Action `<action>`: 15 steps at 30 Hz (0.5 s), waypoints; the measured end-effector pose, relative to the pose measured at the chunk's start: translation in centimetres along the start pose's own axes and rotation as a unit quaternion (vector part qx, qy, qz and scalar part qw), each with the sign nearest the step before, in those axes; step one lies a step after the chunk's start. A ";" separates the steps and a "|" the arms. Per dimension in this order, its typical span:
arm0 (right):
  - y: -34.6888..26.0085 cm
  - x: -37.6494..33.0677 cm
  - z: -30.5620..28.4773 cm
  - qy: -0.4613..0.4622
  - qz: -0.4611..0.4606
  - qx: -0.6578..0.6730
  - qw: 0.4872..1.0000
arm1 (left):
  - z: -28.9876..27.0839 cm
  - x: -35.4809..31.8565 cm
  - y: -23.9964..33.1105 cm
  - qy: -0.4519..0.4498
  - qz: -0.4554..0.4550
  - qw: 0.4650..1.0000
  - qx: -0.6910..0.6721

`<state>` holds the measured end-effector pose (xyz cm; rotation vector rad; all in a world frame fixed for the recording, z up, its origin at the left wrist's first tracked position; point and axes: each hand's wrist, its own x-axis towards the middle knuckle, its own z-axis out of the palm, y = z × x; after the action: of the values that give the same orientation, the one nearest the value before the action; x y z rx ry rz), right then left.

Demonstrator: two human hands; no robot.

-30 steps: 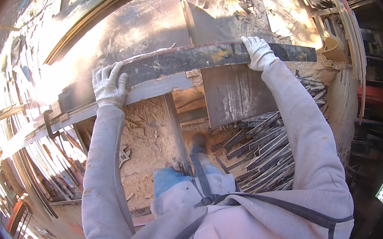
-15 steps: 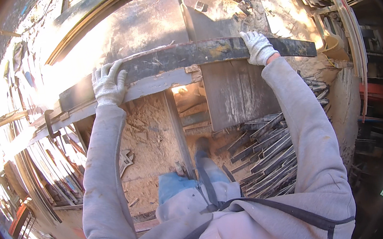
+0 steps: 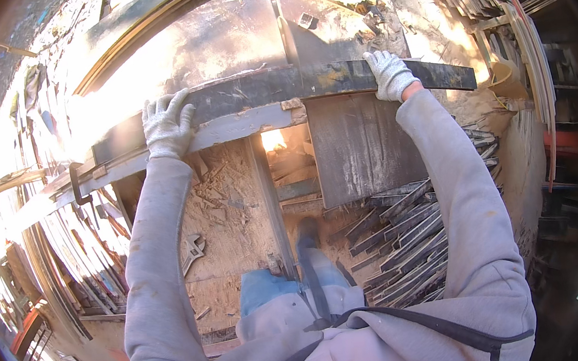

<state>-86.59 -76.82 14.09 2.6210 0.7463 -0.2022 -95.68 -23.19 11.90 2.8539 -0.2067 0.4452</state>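
A long dark plank (image 3: 250,91) with a yellowish worn patch lies crosswise on a metal-topped work table. My left hand (image 3: 169,125), in a light grey knit glove, rests on the plank's left part with fingers spread and thumb apart. Toward the plank's right end, my right hand (image 3: 389,74), gloved alike, is closed over it with fingertips at its far edge. Along the near side of the plank runs a grey-painted bar (image 3: 236,126), with a small wood block (image 3: 292,104) at its right end. A dark clamp (image 3: 76,183) sits at the bar's left.
Below the bar, an adjustable wrench (image 3: 193,252) lies on a sawdust-strewn board (image 3: 232,215). A dark metal sheet (image 3: 364,150) hangs under the plank. Several dark strips (image 3: 406,238) are piled near my right forearm. Thin wood strips (image 3: 73,255) stand at left.
Both hands and the plank keep nearly the same places. The view has shifted slightly, so the wrench and metal sheet show a little more.
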 end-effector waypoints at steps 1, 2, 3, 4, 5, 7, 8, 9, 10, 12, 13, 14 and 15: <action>-0.2 0.1 -0.1 -0.008 -0.001 -0.008 1.000 | 0.0 0.0 -0.1 -0.002 -0.002 1.000 0.002; -0.5 0.3 -0.3 -0.015 -0.001 -0.017 1.000 | 0.0 0.0 -0.2 -0.004 -0.003 1.000 0.004; -0.5 0.5 -0.3 -0.023 0.001 -0.026 0.999 | 0.2 0.0 -0.3 -0.005 -0.006 1.000 0.006; -0.4 0.7 -0.4 -0.059 0.008 -0.021 0.998 | 0.4 0.0 -0.4 -0.006 -0.008 1.000 0.008; -0.3 0.8 -0.5 -0.049 0.020 -0.017 0.998 | 0.6 0.2 -0.6 -0.007 -0.010 1.000 0.010; -0.6 0.3 -0.3 -0.036 0.042 -0.006 0.998 | 0.3 0.5 -0.4 -0.015 -0.011 1.000 -0.007; -0.8 0.0 -0.2 -0.048 0.068 0.008 0.996 | 0.5 0.4 -0.4 -0.013 -0.010 1.000 -0.003; -0.7 -0.2 -0.3 -0.063 0.102 0.037 0.992 | 0.6 0.6 -0.4 -0.011 -0.008 1.000 0.001; -0.5 -0.4 -0.5 -0.078 0.137 0.066 0.985 | 0.7 0.7 -0.4 0.006 -0.001 1.000 -0.008; -0.8 -1.5 -1.2 -0.141 0.190 0.099 0.966 | 0.6 0.2 -0.3 0.009 0.004 1.000 0.000; -0.8 -2.0 -2.0 -0.174 0.200 0.154 0.952 | 0.6 0.0 -0.3 0.007 0.006 1.000 0.002; -0.9 -2.7 -0.6 -0.157 0.222 0.149 0.951 | 0.6 0.3 -0.4 0.002 0.002 1.000 -0.010; -0.9 -3.8 0.6 -0.143 0.247 0.142 0.948 | 0.6 0.6 0.2 -0.001 0.005 1.000 -0.015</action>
<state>-90.28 -78.23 14.14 2.8566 -0.0525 -0.5578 -94.95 -23.55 11.62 2.8257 -0.2261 0.4380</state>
